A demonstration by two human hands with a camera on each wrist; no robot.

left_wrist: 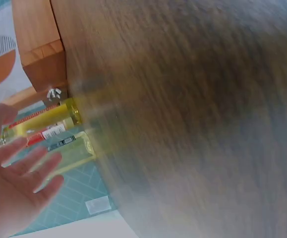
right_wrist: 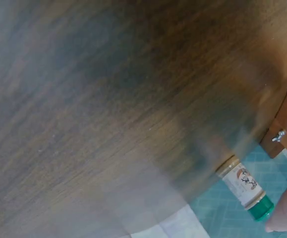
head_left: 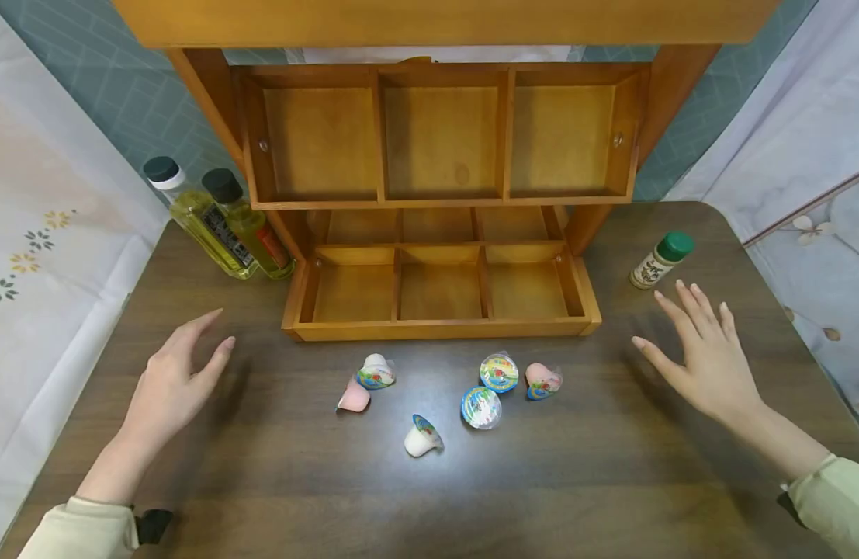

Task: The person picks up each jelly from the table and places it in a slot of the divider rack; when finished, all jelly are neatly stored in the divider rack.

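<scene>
My left hand (head_left: 171, 376) hovers over the left side of the table, thumb and fingers spread apart, holding nothing. In the left wrist view its fingers are loosely extended. My right hand (head_left: 711, 365) hangs over the right side with its fingers spread, just nearer than a green-capped seasoning bottle (head_left: 656, 265) and apart from it. Between the hands lie several small jelly cups with printed lids: a white cup (head_left: 376, 371) beside a pink cup (head_left: 354, 396), another white cup (head_left: 420, 441) nearer, two lid-up cups (head_left: 481, 408) and a pink cup (head_left: 542, 380).
A wooden two-tier rack (head_left: 439, 332) with divided trays stands at the back centre. Two bottles of yellow oil (head_left: 209, 229) stand at its left. The brown table (head_left: 317, 497) ends at white patterned cloth (head_left: 31, 295) on the left.
</scene>
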